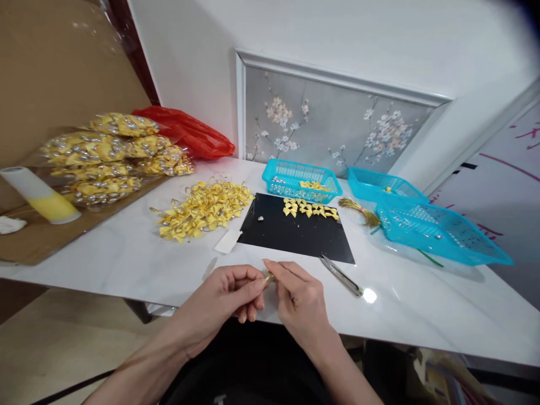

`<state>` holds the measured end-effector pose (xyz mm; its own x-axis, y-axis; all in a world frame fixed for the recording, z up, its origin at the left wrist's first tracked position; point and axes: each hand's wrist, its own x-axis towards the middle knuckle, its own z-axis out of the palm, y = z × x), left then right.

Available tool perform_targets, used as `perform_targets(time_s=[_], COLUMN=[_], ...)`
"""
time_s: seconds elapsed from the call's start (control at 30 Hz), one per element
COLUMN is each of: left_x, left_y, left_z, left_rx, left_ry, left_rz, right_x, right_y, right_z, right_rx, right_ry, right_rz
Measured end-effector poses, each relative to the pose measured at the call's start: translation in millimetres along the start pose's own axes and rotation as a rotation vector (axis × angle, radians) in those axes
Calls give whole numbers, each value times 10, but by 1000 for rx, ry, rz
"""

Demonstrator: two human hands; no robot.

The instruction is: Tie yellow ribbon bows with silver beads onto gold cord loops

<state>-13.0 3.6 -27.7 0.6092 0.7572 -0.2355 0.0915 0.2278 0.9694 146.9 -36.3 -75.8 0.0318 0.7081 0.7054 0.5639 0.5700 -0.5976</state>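
Observation:
My left hand (pixel 234 291) and my right hand (pixel 301 297) meet at the table's front edge, both closed in a pinch. Between their fingertips is a small gold piece (pixel 269 278), mostly covered; it may be thin wire. Beyond them lies a black mat (pixel 291 233) with rows of yellow ribbon bows (pixel 310 208) along its far side and a small shiny bead (pixel 260 218) at its left. A pair of metal thread snips (pixel 342 277) rests right of my right hand. A heap of yellow bows with wire loops (pixel 206 208) is on the left.
A blue basket (pixel 304 188) holding bows and beads stands behind the mat. Two more blue baskets (pixel 447 233) are at right, near a bundle of gold wires (pixel 360 211). Bagged yellow bows (pixel 109 152), a red plastic bag (pixel 189 132) and a yellow-and-white roll (pixel 46 197) occupy the left.

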Motion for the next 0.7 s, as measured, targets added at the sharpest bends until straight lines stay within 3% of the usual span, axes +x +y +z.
perform_targets(time_s=[0.23, 0.5, 0.7], left_x=[2, 32, 48], left_y=[13, -26, -49], left_z=[-15, -73, -65], left_rx=[-154, -574, -635], left_ry=[-13, -79, -91], left_rz=[-49, -163, -189], right_x=[-8, 59, 82], right_y=[-24, -62, -70], right_z=[-6, -96, -84], right_rx=[12, 211, 205], right_ry=[-16, -56, -21], right_rz=[14, 138, 111])
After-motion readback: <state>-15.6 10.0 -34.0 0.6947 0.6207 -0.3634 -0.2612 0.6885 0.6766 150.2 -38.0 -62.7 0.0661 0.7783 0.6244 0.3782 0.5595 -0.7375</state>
